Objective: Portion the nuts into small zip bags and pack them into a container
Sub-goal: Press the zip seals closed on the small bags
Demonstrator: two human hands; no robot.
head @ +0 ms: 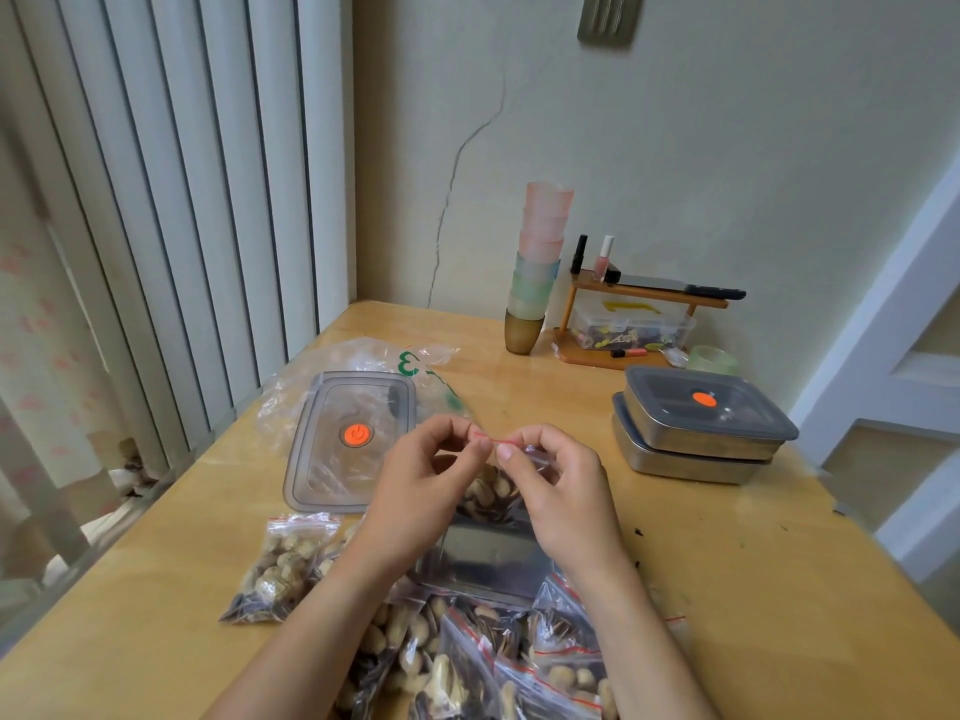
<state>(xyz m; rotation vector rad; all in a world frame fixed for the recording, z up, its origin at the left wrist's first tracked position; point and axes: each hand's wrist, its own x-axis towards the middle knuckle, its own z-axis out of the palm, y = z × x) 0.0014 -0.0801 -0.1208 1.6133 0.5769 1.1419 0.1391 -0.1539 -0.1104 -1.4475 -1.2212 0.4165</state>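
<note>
My left hand (pixel 421 475) and my right hand (pixel 556 485) both pinch the red zip strip at the top of a small clear zip bag (pixel 491 493) holding nuts, raised over an open steel container (pixel 488 556). A filled zip bag (pixel 280 566) lies on the table to the left. Several more filled bags (pixel 493 662) are heaped at the near edge between my forearms. The container's grey lid (pixel 353 439) with an orange button lies flat behind my left hand.
A crumpled clear plastic bag (pixel 363 358) sits under the lid. Two stacked lidded steel containers (pixel 696 423) stand at the right. Stacked cups (pixel 537 267) and a small wooden shelf (pixel 644 314) with bottles and a box are by the wall. The table edge runs along the left.
</note>
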